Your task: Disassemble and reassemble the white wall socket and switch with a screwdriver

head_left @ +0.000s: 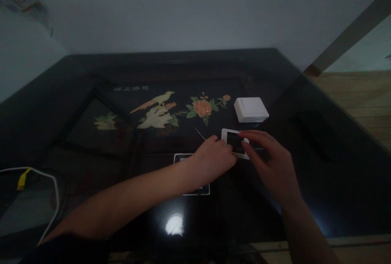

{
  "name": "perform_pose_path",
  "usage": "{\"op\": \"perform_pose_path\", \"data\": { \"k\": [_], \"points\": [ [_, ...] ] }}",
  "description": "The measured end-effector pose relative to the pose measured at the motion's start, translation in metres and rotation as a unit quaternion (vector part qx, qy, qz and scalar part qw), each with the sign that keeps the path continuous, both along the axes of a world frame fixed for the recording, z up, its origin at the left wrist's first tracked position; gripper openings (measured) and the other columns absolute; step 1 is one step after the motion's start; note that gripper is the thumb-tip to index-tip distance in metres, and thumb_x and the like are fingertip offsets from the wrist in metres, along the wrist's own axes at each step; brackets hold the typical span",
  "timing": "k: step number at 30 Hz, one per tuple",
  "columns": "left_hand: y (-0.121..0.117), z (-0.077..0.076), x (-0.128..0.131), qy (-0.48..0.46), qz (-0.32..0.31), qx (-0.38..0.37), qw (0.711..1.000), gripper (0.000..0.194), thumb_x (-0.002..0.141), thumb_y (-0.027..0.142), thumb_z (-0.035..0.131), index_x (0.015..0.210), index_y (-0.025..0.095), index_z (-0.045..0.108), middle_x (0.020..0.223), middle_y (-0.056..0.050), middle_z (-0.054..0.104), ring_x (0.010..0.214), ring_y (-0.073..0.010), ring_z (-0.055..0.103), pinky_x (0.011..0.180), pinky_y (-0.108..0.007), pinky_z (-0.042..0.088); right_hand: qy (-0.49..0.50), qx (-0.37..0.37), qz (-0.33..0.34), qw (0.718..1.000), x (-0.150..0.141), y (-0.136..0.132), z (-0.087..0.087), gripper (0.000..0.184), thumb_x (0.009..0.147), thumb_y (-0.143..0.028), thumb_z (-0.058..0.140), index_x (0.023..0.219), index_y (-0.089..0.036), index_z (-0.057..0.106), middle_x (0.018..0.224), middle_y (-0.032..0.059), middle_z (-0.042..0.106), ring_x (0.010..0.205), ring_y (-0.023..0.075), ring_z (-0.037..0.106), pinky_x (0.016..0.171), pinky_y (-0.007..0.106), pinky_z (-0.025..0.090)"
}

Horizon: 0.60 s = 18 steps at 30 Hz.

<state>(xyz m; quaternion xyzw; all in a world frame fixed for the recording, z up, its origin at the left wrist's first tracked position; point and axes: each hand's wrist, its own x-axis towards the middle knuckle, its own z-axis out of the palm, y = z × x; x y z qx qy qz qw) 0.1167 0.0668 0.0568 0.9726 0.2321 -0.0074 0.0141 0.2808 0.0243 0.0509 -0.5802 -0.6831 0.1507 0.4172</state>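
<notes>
A small phone-like panel (pixel 234 141) with a white frame and a dark middle lies between my hands. My right hand (pixel 271 164) has thumb and forefinger closed on its right end. The curled fingers of my left hand (pixel 214 156) press on its left and near side. A thin pointed rod (pixel 199 133) shows just beyond my left knuckles; whether that hand holds it, I cannot tell. Below my left forearm is a dark rectangular piece with a white edge (pixel 195 193), largely covered by the arm. Behind the panel stands a white box (pixel 252 110).
The glossy black table (pixel 171 64) bears an inlaid bird and flower picture (pixel 201 108) and meets the wall at the back. On the left runs a white cable (pixel 56 190) with a yellow tag (pixel 23 179). A dark flat object (pixel 320 133) lies at the right.
</notes>
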Motion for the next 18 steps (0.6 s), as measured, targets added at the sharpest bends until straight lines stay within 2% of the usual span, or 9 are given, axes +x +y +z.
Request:
{"op": "perform_pose_path", "data": {
  "k": [3,4,6,7,9,11,14,16,18],
  "points": [
    [0.008,0.022,-0.011,-0.025,0.001,-0.012,1.000,0.014,0.097,0.021,0.057,0.108,0.017,0.065,0.098,-0.004,0.073,0.090,-0.0242,0.071,0.077,-0.037,0.053,0.016,0.002,-0.042,0.999,0.004,-0.002,0.003,0.017,0.091,-0.024,0.061,0.105,-0.020,0.070,0.104,0.0071,0.073,0.095,0.0212,0.069,0.085,0.039,0.055],
    [0.010,0.030,-0.019,-0.068,0.013,-0.023,0.997,0.015,0.095,0.023,0.061,0.108,0.016,0.065,0.099,-0.005,0.073,0.089,-0.0246,0.071,0.076,-0.037,0.054,0.022,0.005,-0.057,0.998,0.005,-0.003,0.003,0.016,0.091,-0.024,0.061,0.104,-0.021,0.070,0.103,0.0058,0.074,0.093,0.0205,0.070,0.084,0.038,0.055],
    [0.013,0.044,-0.041,-0.213,0.048,-0.060,0.974,0.019,0.095,0.025,0.062,0.111,0.015,0.064,0.104,-0.006,0.072,0.091,-0.0218,0.071,0.076,-0.033,0.056,0.028,0.008,-0.072,0.997,0.003,-0.005,0.004,0.014,0.092,-0.025,0.061,0.103,-0.023,0.070,0.101,0.0037,0.074,0.090,0.0190,0.070,0.082,0.036,0.055],
    [0.013,0.049,-0.055,-0.304,0.067,-0.069,0.948,0.020,0.096,0.024,0.061,0.113,0.016,0.063,0.106,-0.005,0.071,0.094,-0.0200,0.070,0.078,-0.031,0.056,0.027,0.008,-0.068,0.997,0.001,-0.006,0.004,0.014,0.093,-0.025,0.060,0.103,-0.024,0.069,0.100,0.0030,0.074,0.090,0.0183,0.069,0.082,0.035,0.056],
    [0.012,0.052,-0.082,-0.477,0.124,-0.102,0.864,0.025,0.097,0.024,0.058,0.122,0.021,0.061,0.111,-0.003,0.069,0.092,-0.0159,0.069,0.080,-0.029,0.057,0.016,0.001,-0.023,1.000,-0.007,-0.008,0.002,0.014,0.095,-0.024,0.057,0.104,-0.025,0.068,0.101,0.0028,0.073,0.092,0.0178,0.069,0.084,0.035,0.056],
    [0.008,0.045,-0.107,-0.624,0.179,-0.167,0.742,0.027,0.099,0.027,0.055,0.126,0.027,0.060,0.104,-0.001,0.068,0.079,-0.0136,0.070,0.071,-0.027,0.060,-0.009,-0.014,0.060,0.998,-0.018,-0.011,-0.003,0.018,0.095,-0.025,0.056,0.110,-0.024,0.066,0.108,0.0053,0.071,0.101,0.0195,0.068,0.089,0.038,0.056],
    [-0.002,0.026,-0.131,-0.720,0.242,-0.282,0.586,0.022,0.098,0.029,0.056,0.118,0.031,0.064,0.091,0.001,0.069,0.071,-0.0137,0.069,0.062,-0.027,0.063,-0.062,-0.071,0.187,0.978,-0.036,-0.018,-0.015,0.043,0.088,-0.031,0.067,0.129,-0.023,0.057,0.137,0.0129,0.057,0.126,0.0275,0.057,0.100,0.048,0.053],
    [-0.009,0.012,-0.138,-0.739,0.276,-0.329,0.519,0.022,0.095,0.029,0.060,0.117,0.030,0.065,0.093,0.001,0.070,0.073,-0.0129,0.068,0.065,-0.026,0.065,-0.088,-0.112,0.241,0.960,-0.046,-0.022,-0.022,0.071,0.077,-0.037,0.079,0.139,-0.024,0.048,0.154,0.0160,0.040,0.139,0.0336,0.043,0.107,0.054,0.047],
    [-0.017,0.003,-0.139,-0.740,0.295,-0.358,0.486,0.031,0.089,0.024,0.068,0.119,0.030,0.064,0.096,0.001,0.069,0.079,-0.0129,0.069,0.072,-0.029,0.066,-0.097,-0.137,0.263,0.950,-0.052,-0.024,-0.028,0.087,0.069,-0.038,0.085,0.143,-0.026,0.042,0.160,0.0161,0.029,0.145,0.0363,0.034,0.110,0.058,0.043]
  ]
}}
